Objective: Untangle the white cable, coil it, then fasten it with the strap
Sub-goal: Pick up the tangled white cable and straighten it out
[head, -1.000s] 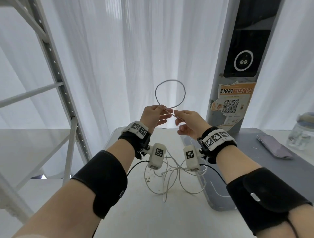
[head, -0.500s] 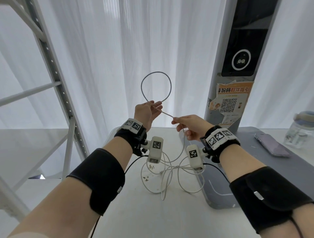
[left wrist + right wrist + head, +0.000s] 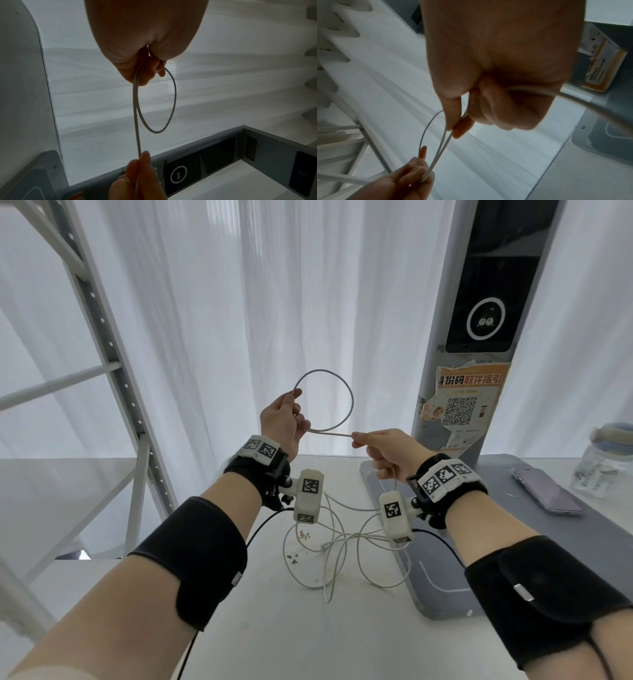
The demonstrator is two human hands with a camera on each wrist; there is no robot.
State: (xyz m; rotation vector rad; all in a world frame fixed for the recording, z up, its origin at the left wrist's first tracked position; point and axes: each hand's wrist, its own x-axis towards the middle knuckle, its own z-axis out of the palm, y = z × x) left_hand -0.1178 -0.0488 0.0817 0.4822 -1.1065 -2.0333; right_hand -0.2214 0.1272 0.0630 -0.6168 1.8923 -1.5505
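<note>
A thin white cable [image 3: 349, 402] forms one round loop in the air above the table. My left hand [image 3: 284, 422] pinches the loop's base, where its strands cross [image 3: 136, 86]. My right hand [image 3: 383, 446] pinches the strand leading off the loop [image 3: 447, 136], a short way to the right of the left hand. The rest of the cable [image 3: 339, 556] hangs from the right hand and lies in a loose tangle on the white table [image 3: 274, 628] under my wrists. No strap shows in any view.
A grey pad [image 3: 442, 594] lies on the table's right side with a phone [image 3: 544, 494] on it. A grey pillar [image 3: 476, 337] with a poster stands behind, a clear jar [image 3: 603, 467] at far right. A metal rack [image 3: 113, 364] stands left. Curtains hang behind.
The hands have drawn apart, leaving a longer straight stretch of cable between them. The loop has tilted to the right of the left hand. More cable has lifted off the table.
</note>
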